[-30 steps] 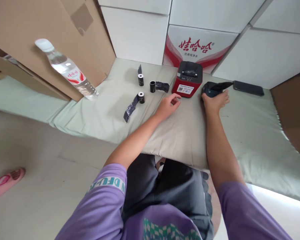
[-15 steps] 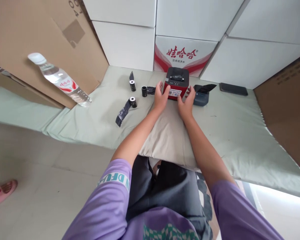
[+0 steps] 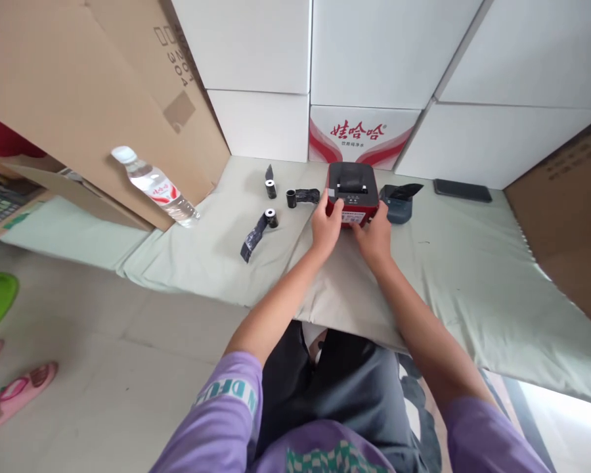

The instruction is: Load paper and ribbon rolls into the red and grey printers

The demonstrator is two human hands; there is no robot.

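— Start close in. What's nearest the camera?

— Purple sleeves and dark trousers at the bottom, the person seated at the edge of a pale green mat (image 3: 473,276). Both bare forearms reach forward over a beige cloth (image 3: 345,295) that lies on the mat.

— And the hands?

— The left hand (image 3: 326,226) is wrapped on the near left corner of a red and black printer (image 3: 351,192), fingers curled against its side. The right hand (image 3: 373,235) presses on the near right of the printer's front, fingers bent around its lower edge. Both are grasping it; the printer stands upright at the far end of the beige cloth, between the two hands.

— What's around it?

— Just right of the printer, close to touching it, sits a dark blue device (image 3: 398,202) with its lid raised. Left of the printer are three small black rolls: one (image 3: 272,217) with a strip trailing toward the camera, one (image 3: 291,198) lying near the printer with its tape unrolled, and one (image 3: 270,189) standing farther back. Well to the left, a clear water bottle (image 3: 153,187) leans against a brown cardboard sheet (image 3: 79,105).

— Farther off?

— A black phone (image 3: 462,190) lies flat near the back right of the mat. Behind everything stand stacked white boxes (image 3: 374,52), one with red printing (image 3: 359,135) directly beyond the printer. At the left edge on the floor are pink slippers (image 3: 14,394).
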